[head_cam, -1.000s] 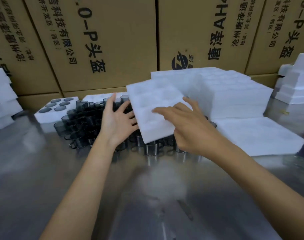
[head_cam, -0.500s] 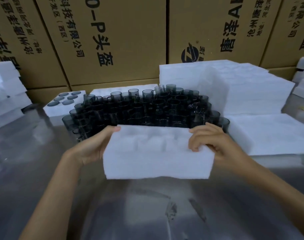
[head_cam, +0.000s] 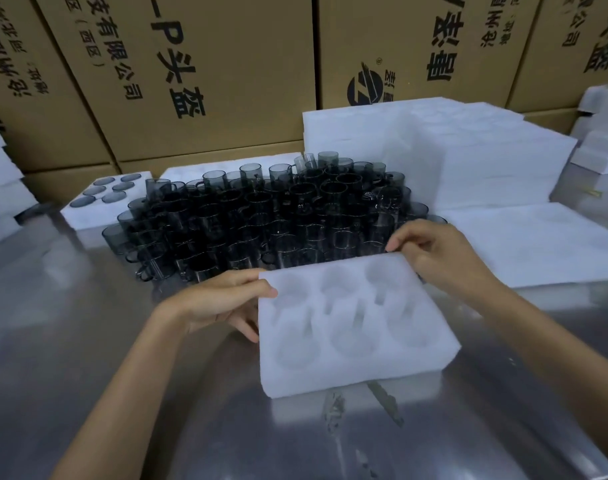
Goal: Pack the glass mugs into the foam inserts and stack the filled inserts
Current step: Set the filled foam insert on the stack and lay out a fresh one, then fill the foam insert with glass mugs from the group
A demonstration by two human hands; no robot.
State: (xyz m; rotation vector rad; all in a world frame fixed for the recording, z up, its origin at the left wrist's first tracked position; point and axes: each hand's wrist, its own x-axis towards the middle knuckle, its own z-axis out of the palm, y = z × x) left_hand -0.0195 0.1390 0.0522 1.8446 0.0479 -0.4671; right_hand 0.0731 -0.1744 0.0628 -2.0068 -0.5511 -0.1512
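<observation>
An empty white foam insert (head_cam: 354, 327) with several round pockets lies flat on the steel table in front of me. My left hand (head_cam: 223, 299) grips its far left corner, thumb on top and fingers against the side. My right hand (head_cam: 437, 251) pinches its far right corner. Just behind the insert stands a dense cluster of smoky grey glass mugs (head_cam: 268, 216), upright and touching each other.
A filled foam insert (head_cam: 98, 206) sits at the back left. Stacks of white foam inserts (head_cam: 468, 157) rise at the back right, with a flat foam sheet (head_cam: 537, 244) before them. More foam (head_cam: 1, 188) is at the left edge. Cardboard boxes (head_cam: 209, 74) wall the back.
The insert came off the stack at the right, passed over the mugs, and now lies flat on the table with pockets up. Both hands moved with it toward me.
</observation>
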